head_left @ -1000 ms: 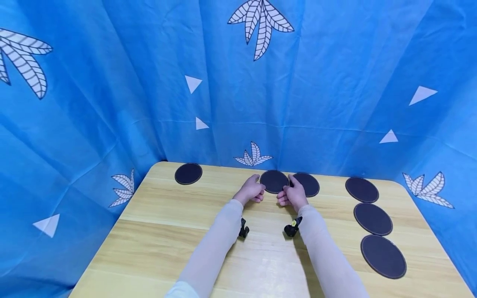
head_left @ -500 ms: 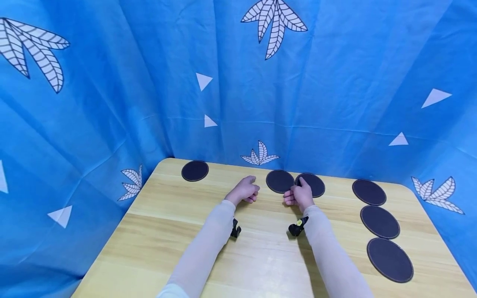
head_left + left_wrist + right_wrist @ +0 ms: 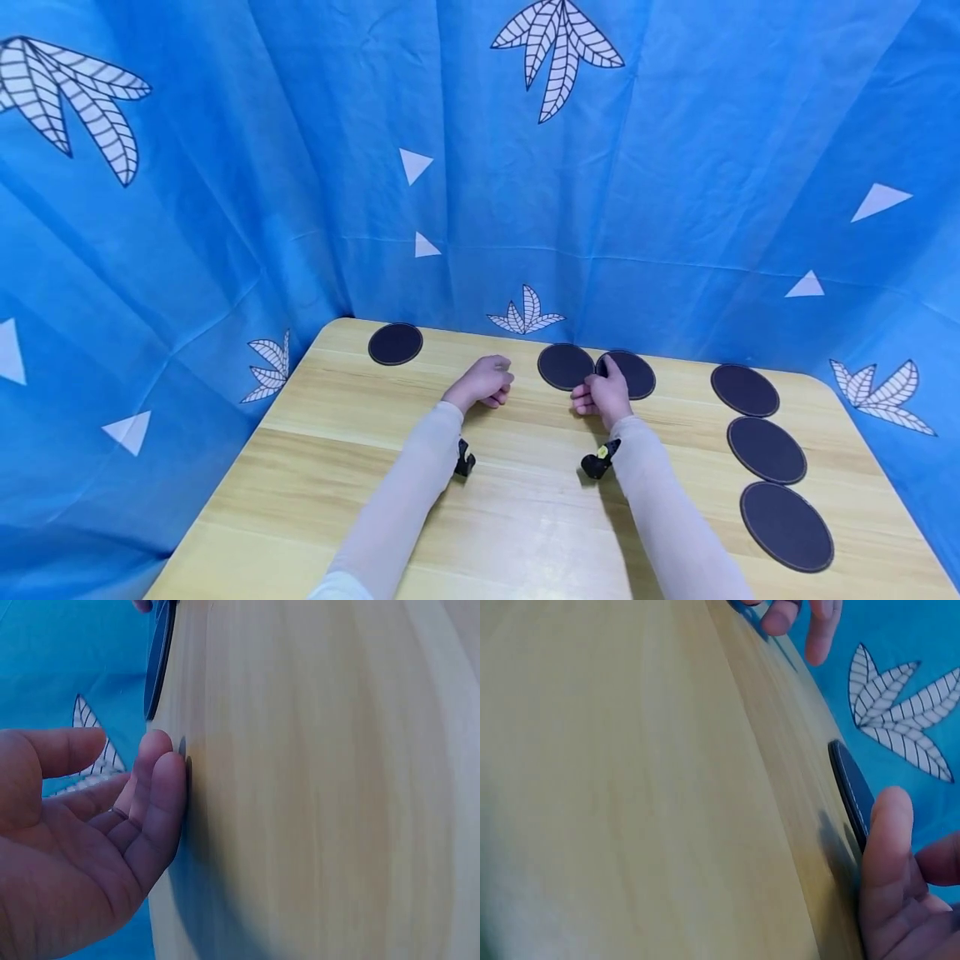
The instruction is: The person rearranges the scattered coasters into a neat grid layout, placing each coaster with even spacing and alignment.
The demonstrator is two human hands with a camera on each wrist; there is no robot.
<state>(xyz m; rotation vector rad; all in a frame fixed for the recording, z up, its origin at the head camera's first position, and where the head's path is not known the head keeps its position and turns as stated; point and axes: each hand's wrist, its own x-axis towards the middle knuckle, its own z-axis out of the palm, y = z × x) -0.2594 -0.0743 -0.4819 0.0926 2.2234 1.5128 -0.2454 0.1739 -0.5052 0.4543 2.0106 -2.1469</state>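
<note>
Dark round coasters with stitched rims lie flat on the wooden table. In the head view, my right hand [image 3: 604,393] is at the near edges of two side-by-side coasters, the left one [image 3: 564,365] and the right one [image 3: 633,375], its thumb side overlapping the right one. The right wrist view shows its fingers [image 3: 889,847] beside a coaster [image 3: 850,784], gripping nothing. My left hand [image 3: 480,382] is farther left, apart from the pair, fingers loosely bent and holding nothing. In the left wrist view its fingertips [image 3: 166,780] are close to the tabletop.
A lone coaster [image 3: 395,343] lies at the back left corner. Down the right side run a back coaster [image 3: 745,390], a middle coaster [image 3: 767,450] and a front coaster [image 3: 786,527]. A blue curtain [image 3: 525,183] hangs behind the table [image 3: 322,500].
My left hand has drawn away leftward from the left coaster of the pair. My right hand has shifted slightly over the right coaster. The head view has turned a little left.
</note>
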